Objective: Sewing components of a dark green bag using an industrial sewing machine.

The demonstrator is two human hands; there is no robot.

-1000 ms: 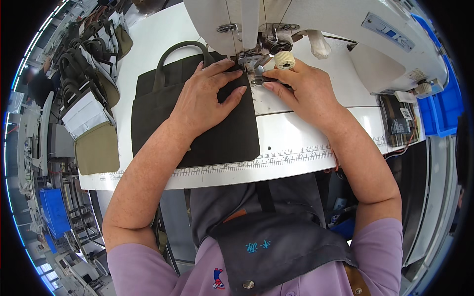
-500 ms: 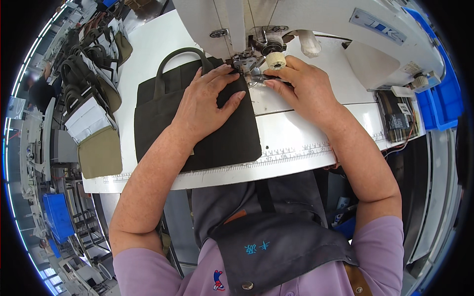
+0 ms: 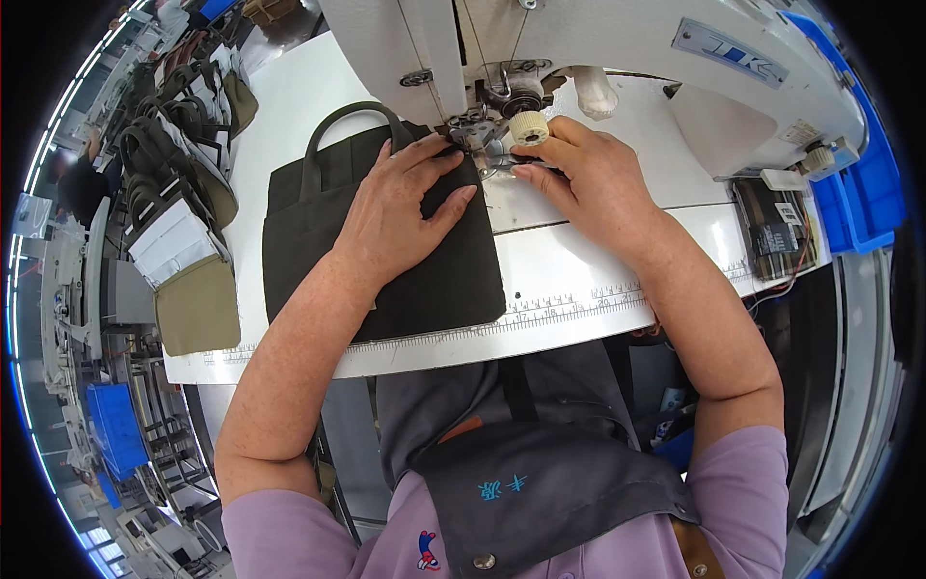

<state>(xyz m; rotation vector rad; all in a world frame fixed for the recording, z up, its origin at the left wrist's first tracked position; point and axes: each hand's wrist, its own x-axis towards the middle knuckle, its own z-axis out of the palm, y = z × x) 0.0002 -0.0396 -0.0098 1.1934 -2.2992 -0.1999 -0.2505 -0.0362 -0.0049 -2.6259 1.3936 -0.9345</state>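
A dark olive fabric bag with a looped handle lies flat on the white sewing table, its upper right edge at the sewing machine's needle area. My left hand rests on the bag with fingers stretched out, fingertips close to the presser foot. To the right of the needle, my right hand pinches a thin, dark metal tool between thumb and fingers. The tool points left at the bag's edge; its kind is too small to make out. A cream knob partly hides the space above it.
The machine's white body spans the far side. Several olive bags with white papers are stacked at the left. Blue bins and a dark packet are at the right. A ruler strip runs along the table's front edge.
The bag's right side has shifted slightly left. Both hands stay by the needle, my right hand a little lower with the thin tool still pinched.
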